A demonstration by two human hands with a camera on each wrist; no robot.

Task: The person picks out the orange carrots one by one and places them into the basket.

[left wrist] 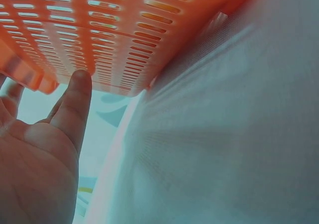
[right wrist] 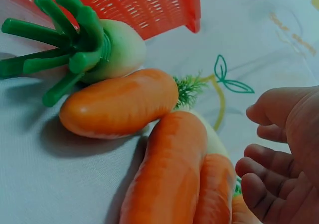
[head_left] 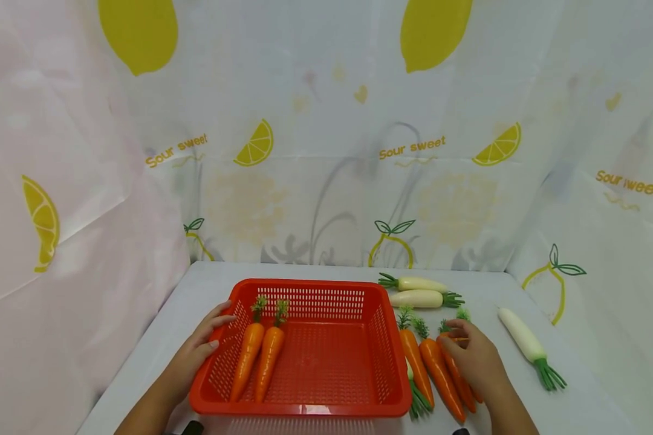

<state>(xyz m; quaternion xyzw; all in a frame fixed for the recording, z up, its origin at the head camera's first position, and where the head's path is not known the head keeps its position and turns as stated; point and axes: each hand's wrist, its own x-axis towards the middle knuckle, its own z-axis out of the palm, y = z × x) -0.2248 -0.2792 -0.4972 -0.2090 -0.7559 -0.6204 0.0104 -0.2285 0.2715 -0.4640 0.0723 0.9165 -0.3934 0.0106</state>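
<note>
I judge crowded, tapered orange carrots [head_left: 442, 378] could make the right hand [head_left: 476, 356], fingers parted, mis-grasp; the left hand [head_left: 191, 355], unclenched, touches the slotted red plastic basket [head_left: 256, 409].

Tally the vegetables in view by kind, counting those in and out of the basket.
Carrots: 6 (2 in the basket, 4 outside)
White radishes: 4 (all outside)
Total: 10
</note>
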